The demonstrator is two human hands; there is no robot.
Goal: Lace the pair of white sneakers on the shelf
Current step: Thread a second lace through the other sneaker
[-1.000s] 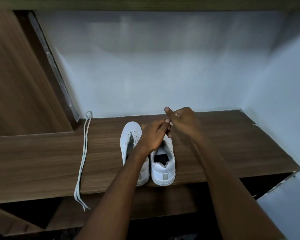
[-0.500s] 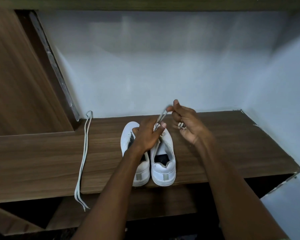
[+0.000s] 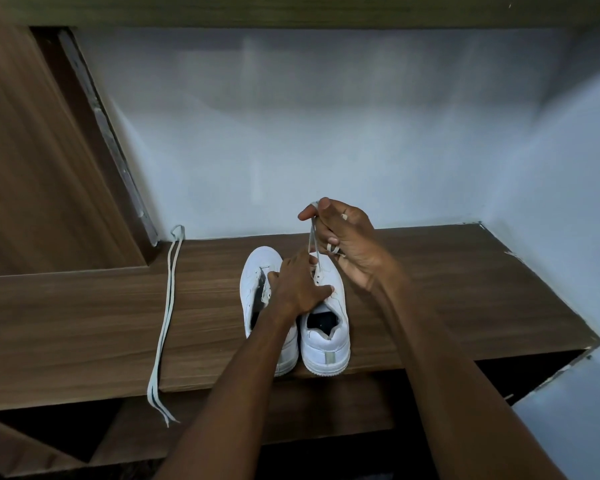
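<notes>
Both bare forearms enter from the lower edge of the head view and extend forward and upward, converging toward the centre.

Left hand [image 3: 300, 287]: back of the hand faces the camera, wrist straight. The fingers reach forward and down, spread across the top of the right-hand white low-top sneaker [image 3: 326, 337]; the thumb lies extended to the right along the sneaker's upper.

Right hand [image 3: 347, 240]: raised above and behind the left hand, palm turned toward the left. Thumb and index fingertip pinch the thin flat white shoelace [image 3: 311, 237] at the top, and the lower fingers are curled with the shoelace looped round them.

The two hands sit close together, not touching.
</notes>
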